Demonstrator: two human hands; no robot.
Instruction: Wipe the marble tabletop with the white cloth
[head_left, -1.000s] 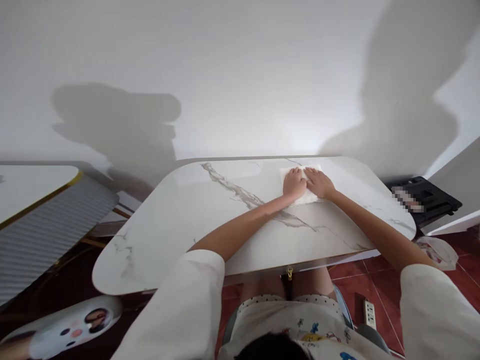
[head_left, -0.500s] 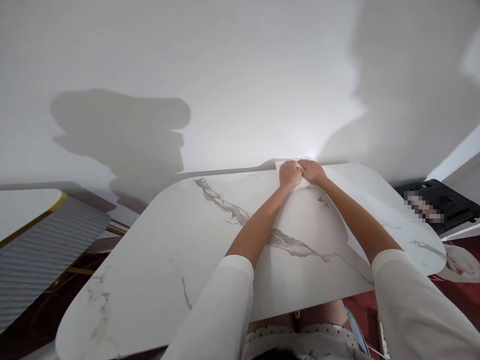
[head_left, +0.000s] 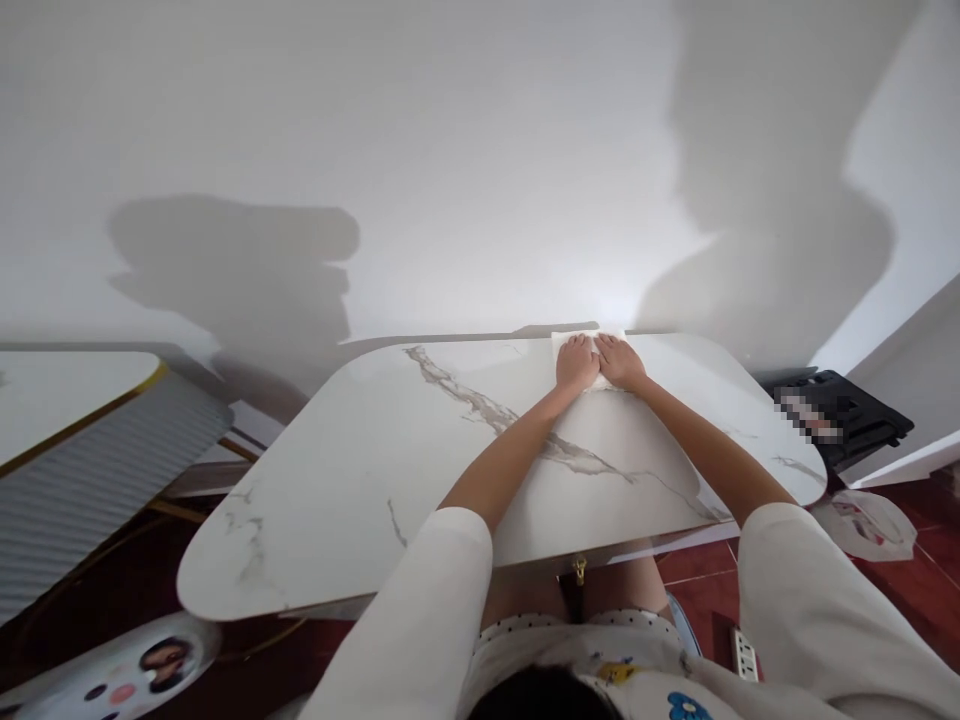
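Observation:
A white cloth (head_left: 559, 345) lies flat at the far edge of the marble-patterned white table (head_left: 360, 450), close to the wall. My left hand (head_left: 576, 364) presses down on it with the fingers laid flat. Right beside it, almost touching, my right hand (head_left: 619, 362) also lies flat on the cloth, fingers extended forward. Both arms reach straight out over the tabletop. Most of the middle of the cloth is hidden beneath my hands.
The wall (head_left: 465, 180) stands behind the table. At left is another white table with a gold edge (head_left: 82, 415) and ribbed side. A black plastic object (head_left: 862, 410) and a clear bag (head_left: 866, 525) are at right. A power strip (head_left: 744, 655) lies on the red floor.
My view has shifted, showing more floor at the bottom. Both hands and the cloth have come slightly back from the wall, and my left fingers lie flatter.

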